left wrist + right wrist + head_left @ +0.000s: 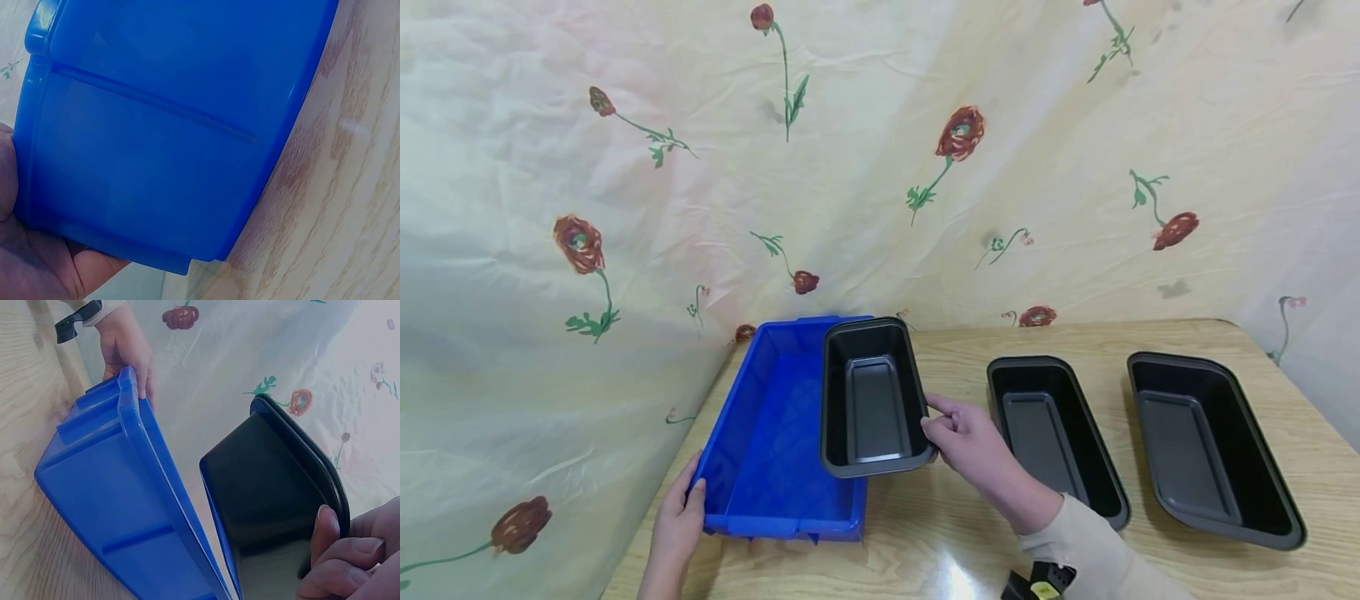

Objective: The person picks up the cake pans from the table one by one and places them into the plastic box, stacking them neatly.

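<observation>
My left hand [678, 514] grips the near left corner of a blue plastic bin [760, 525], thumb over the rim; the left wrist view shows fingers under that rim. A black loaf pan [880, 408] hangs over the right side of the bin, its inside facing up. My right hand [970, 437] pinches the pan's right rim, with the thumb on top. In the right wrist view curled fingers [325, 528] press against the pan's outer wall [269, 494], above the bin's rim.
Two more black loaf pans stand on the wooden table [940, 533] to the right: one close by my right forearm [1052, 425], another farther right [1187, 450]. A flower-printed cloth [865, 167] hangs behind and at the left of the table.
</observation>
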The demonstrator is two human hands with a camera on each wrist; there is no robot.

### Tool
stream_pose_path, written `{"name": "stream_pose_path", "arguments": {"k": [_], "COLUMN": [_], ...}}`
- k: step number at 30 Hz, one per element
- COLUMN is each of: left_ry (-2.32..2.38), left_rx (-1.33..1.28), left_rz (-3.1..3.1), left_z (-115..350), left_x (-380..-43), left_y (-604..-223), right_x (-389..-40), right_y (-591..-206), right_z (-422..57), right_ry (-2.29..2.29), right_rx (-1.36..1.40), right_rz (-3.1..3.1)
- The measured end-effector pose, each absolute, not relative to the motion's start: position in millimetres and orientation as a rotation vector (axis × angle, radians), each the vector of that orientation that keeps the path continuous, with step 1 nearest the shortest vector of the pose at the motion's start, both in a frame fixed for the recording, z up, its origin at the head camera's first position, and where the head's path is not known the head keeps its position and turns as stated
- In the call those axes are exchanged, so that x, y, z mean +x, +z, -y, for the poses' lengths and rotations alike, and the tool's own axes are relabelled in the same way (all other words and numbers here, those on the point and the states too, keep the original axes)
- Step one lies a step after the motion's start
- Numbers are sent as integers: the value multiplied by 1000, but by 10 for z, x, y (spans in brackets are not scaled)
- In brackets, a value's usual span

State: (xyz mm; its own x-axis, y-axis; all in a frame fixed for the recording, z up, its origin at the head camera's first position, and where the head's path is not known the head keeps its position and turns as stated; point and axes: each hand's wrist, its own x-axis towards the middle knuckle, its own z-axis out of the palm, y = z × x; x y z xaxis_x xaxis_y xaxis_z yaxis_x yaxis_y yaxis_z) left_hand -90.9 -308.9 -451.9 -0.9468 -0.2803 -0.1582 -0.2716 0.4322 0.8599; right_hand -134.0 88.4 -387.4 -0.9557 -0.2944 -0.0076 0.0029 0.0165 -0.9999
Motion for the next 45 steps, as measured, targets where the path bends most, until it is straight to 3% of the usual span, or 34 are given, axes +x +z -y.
{"name": "stream_pose_path", "arguments": {"k": [45], "left_ry": [-1552], "left_rx": [490], "left_rz": [2616], "left_z": [3056], "left_x": [-898], "left_y": [-4514], "right_x": [-1557], "right_y": [-3993], "right_z": [-329], "right_ry": [-2065], "right_rx": [-442], "right_rz": [-1992]}}
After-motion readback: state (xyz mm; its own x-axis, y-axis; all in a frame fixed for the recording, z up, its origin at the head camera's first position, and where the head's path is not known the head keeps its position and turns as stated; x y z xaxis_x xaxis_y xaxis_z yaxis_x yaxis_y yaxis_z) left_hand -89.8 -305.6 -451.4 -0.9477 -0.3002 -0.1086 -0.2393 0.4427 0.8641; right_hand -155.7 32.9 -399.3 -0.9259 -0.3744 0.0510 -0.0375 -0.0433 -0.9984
